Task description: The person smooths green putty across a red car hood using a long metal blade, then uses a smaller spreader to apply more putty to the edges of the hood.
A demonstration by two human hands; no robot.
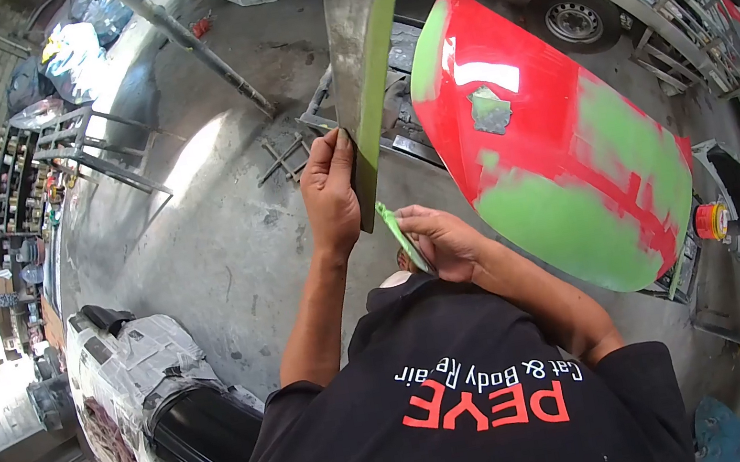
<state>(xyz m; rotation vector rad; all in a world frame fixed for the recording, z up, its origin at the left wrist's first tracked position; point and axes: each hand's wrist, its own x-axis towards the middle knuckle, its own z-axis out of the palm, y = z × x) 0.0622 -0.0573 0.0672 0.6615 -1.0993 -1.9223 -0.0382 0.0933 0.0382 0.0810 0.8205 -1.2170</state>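
Observation:
My left hand [330, 189] grips the edge of a long, narrow panel [354, 69], held upright in front of me. The panel has a grey, scuffed face and a light green strip along its right side. Close to the panel's lower end, my right hand [449, 243] pinches a thin flat piece [403, 240] smeared with green, apart from the panel. Its exact kind I cannot make out. To the right lies a large red panel [533, 157] with light green patches. A small green-smeared square [490, 109] rests on it.
A yellow-and-red tin [711, 221] stands at the right by a bar. Left of me is a newspaper-masked part [147, 353] with a black piece [209, 435]. A metal stand [89, 140] and a slanted pole [195, 46] are farther off. Metal frames stand beneath the red panel.

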